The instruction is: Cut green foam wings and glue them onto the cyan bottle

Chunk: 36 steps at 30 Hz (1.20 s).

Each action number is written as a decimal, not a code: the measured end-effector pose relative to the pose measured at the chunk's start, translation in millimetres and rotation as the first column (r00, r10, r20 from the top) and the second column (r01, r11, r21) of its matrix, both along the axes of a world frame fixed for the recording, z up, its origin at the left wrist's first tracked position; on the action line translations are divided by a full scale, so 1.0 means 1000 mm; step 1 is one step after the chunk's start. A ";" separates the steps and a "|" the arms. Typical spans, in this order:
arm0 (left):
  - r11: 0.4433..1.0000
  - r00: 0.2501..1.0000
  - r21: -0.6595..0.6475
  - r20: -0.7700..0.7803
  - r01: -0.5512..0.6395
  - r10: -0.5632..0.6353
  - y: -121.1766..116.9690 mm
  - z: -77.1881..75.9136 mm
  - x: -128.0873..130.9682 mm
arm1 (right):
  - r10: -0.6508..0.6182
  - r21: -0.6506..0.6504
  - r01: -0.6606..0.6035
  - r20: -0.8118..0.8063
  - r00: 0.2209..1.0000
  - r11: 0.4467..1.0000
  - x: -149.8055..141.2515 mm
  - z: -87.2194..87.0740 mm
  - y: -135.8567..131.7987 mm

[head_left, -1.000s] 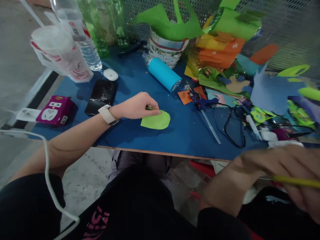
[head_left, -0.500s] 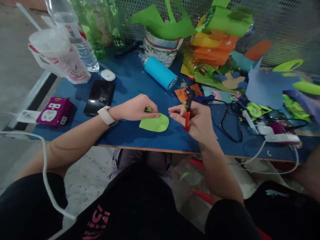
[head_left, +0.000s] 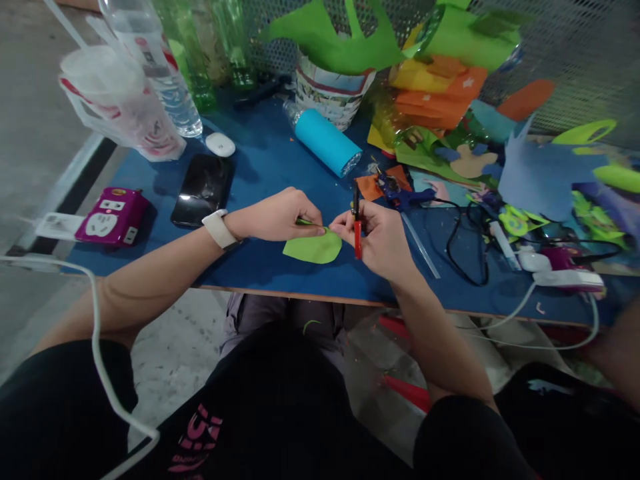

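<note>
My left hand (head_left: 295,215) is closed on a lime-green paper piece (head_left: 315,247), gripping its upper edge. The piece has a rounded right end and a flat left corner, and lies low over the blue table. My right hand (head_left: 377,237) holds a slim black-and-red tool (head_left: 357,237) upright against the fingers; its exact kind is not clear. The right thumb and fingertips are pinched together at the paper's right edge, close to my left fingertips. A thin curved green strip (head_left: 311,324) shows in front of my lap, below the table edge.
A phone (head_left: 203,191), purple power adapter (head_left: 115,217) and drink cup (head_left: 123,100) are on the left. A blue-wrapped bottle (head_left: 327,143) lies ahead. Rightward are a glue gun (head_left: 405,195), a clear stick (head_left: 421,245), cables and paper scraps. Another person's arm (head_left: 617,347) is at far right.
My right hand has moved left, bringing its fingertips to the paper's edge, and the tool has turned more upright. The curved green strip now shows above my lap.
</note>
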<state>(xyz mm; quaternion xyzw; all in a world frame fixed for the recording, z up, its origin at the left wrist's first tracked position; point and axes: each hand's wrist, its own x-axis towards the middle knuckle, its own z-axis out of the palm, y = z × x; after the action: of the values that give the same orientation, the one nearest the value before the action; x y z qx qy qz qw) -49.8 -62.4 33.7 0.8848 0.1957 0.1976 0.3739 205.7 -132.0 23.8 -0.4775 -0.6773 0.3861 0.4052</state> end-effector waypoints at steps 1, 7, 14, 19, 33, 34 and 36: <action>1.000 1.000 0.006 0.001 -0.004 0.004 0.000 0.000 0.000 | -0.013 0.021 0.014 -0.014 1.000 1.000 0.001 -0.001 0.000; 0.999 0.999 -0.020 -0.012 -0.038 0.038 0.003 -0.001 -0.001 | 0.011 -0.007 -0.012 -0.087 0.996 1.000 0.029 0.011 -0.036; 0.998 0.998 -0.012 -0.012 -0.062 0.062 0.007 -0.006 -0.001 | 0.448 -0.221 -0.468 -0.136 0.884 0.856 0.119 -0.014 -0.151; 0.998 0.998 -0.015 -0.003 -0.065 0.065 0.009 -0.010 -0.002 | 0.242 -0.588 -0.073 0.214 0.946 0.806 0.105 -0.126 -0.202; 0.997 0.997 -0.005 -0.013 -0.071 0.071 0.010 -0.011 -0.002 | 0.125 -0.467 0.062 0.359 0.925 0.882 0.007 -0.285 -0.189; 0.997 0.997 -0.005 -0.013 -0.073 0.073 0.010 -0.011 -0.002 | 0.119 -0.463 0.066 0.359 0.926 0.884 0.009 -0.286 -0.190; 0.997 0.997 -0.009 -0.012 -0.078 0.078 0.009 -0.010 -0.002 | 0.086 -0.448 0.095 0.367 0.926 0.889 0.014 -0.286 -0.190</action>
<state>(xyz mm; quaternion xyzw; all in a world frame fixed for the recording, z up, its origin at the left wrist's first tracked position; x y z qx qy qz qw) -52.2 -53.2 23.9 0.8759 0.2331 0.2061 0.3687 219.6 -322.4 -262.2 -0.6262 -0.6309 0.4348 0.1441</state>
